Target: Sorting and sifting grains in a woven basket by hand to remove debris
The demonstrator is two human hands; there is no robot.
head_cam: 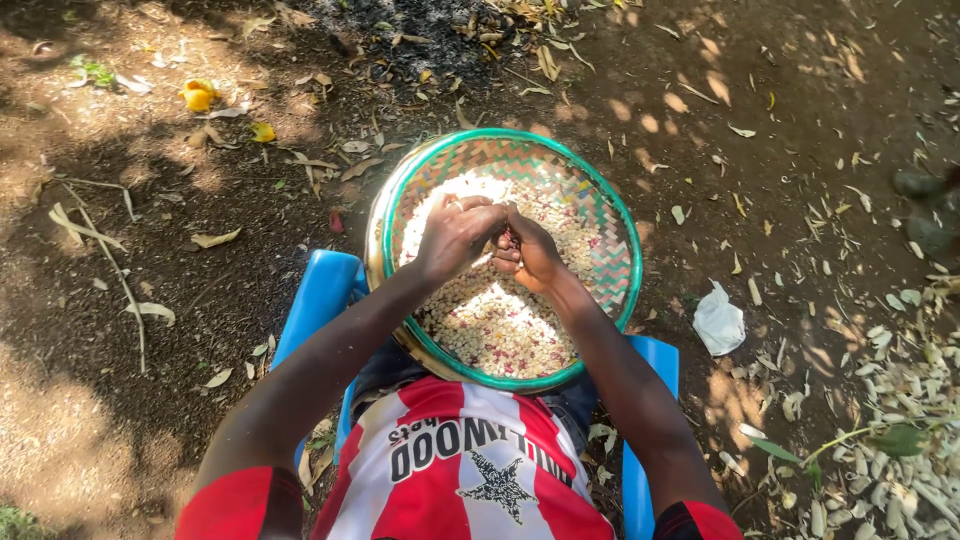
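Right now your left hand [455,238] is curled over, fingers bent inward toward your right hand [528,252], and the two meet knuckle to knuckle above the middle of the basket [618,232]. Between the fingertips sits something small and dark; it is too small to name, though it looks like a pod or husk pinched from both sides. Both hands are closed around it, not loose, and you work it directly over the basket, so it seems anything that drops would land inside rather than on the ground.

Under your hands, the basket is a round woven tray with a green rim, and it rests on your lap, tipped slightly toward you. Pale beans [490,320], some reddish ones among them, cover most of its floor, thickest on the near side and under your wrists; the far side shows bare weave. That low, wide shape keeps the heap spread thin and easy to see.

Beneath the basket, the edges of a blue chair [320,290] stick out to either side of your legs. To the basket's right, on the dirt, lies a crumpled white scrap [718,320], and farther right a scatter of empty pale husks [900,420]. Beyond the basket's far left, yellow peel bits [200,95] lie among dry leaves.
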